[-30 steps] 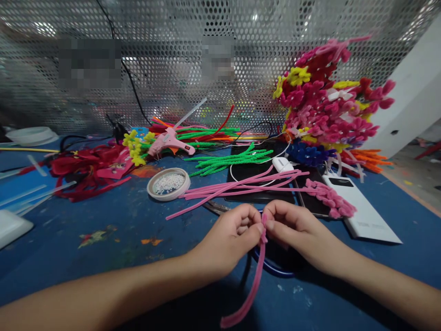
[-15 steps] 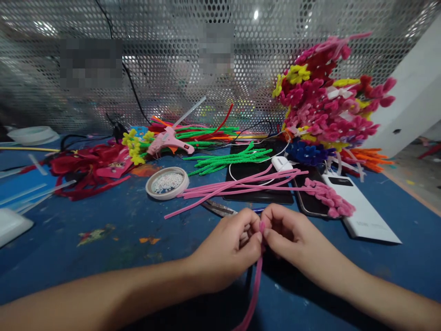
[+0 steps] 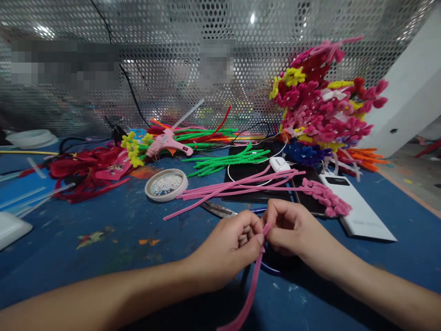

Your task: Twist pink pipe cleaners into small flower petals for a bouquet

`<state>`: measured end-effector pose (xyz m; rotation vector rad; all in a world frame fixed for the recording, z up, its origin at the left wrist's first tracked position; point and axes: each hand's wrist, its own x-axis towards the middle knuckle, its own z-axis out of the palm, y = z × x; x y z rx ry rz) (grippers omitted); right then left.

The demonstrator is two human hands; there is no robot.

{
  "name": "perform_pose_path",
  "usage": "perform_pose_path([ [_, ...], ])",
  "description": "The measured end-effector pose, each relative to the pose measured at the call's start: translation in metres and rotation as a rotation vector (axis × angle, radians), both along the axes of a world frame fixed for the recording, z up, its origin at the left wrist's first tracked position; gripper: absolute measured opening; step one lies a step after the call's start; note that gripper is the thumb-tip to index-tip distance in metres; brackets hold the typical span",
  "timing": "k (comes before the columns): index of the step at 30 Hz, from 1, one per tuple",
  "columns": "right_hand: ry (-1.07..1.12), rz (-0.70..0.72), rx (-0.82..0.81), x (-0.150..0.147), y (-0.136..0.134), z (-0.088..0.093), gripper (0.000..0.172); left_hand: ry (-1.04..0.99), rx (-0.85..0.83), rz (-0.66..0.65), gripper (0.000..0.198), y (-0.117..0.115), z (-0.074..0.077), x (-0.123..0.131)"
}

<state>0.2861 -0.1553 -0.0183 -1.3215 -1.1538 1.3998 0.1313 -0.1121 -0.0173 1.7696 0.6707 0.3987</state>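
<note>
A pink pipe cleaner (image 3: 254,286) runs up from the bottom edge of the view into both my hands. My left hand (image 3: 237,241) pinches it between thumb and forefinger. The fingers of my right hand (image 3: 289,225) are closed on its upper end, close beside the left fingertips. Part of that end is hidden by my fingers. Beneath and behind my hands lies a pair of pliers (image 3: 220,209) with blue handles, partly covered. Just beyond, straight pink pipe cleaners (image 3: 234,186) lie in a loose bunch, next to a strip of curled pink pieces (image 3: 327,197).
A round dish of small beads (image 3: 167,184) stands left of the pink bunch. Behind it are a pink glue gun (image 3: 169,143) and green pipe cleaners (image 3: 230,160). A big bunch of fuzzy flowers (image 3: 320,105), a white power bank (image 3: 361,211) and a perforated metal panel (image 3: 165,69) stand further back.
My right hand has drawn slightly up and away from the left, and more of the pipe cleaner shows between them. The pliers' blue handle shows more below my hands.
</note>
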Motion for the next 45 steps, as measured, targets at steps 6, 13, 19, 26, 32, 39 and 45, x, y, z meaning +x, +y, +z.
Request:
perform_pose_path([
  [6,-0.100,-0.036,0.105,0.002,0.000,0.001,0.012,-0.107,-0.069,0.089,0.012,0.005,-0.002,0.003],
  [13,-0.127,-0.053,0.167,0.005,0.001,-0.005,0.010,-0.152,-0.220,0.130,0.010,0.008,-0.009,0.004],
  [19,-0.113,-0.142,0.195,0.003,0.001,-0.010,0.012,-0.098,-0.240,0.223,0.013,0.010,-0.004,0.005],
  [26,-0.257,-0.212,0.353,0.001,-0.005,-0.013,0.011,-0.109,-0.273,0.270,0.015,0.009,0.001,0.006],
  [32,-0.311,-0.257,0.429,0.003,-0.006,-0.016,0.010,-0.221,-0.409,0.249,0.029,0.014,-0.012,0.008],
  [39,-0.411,-0.263,0.512,0.002,-0.006,-0.015,0.013,-0.291,-0.465,0.215,0.032,0.017,-0.015,0.005],
  [45,-0.512,-0.240,0.572,0.002,-0.006,-0.013,0.016,-0.291,-0.463,0.225,0.033,0.015,-0.010,0.004],
])
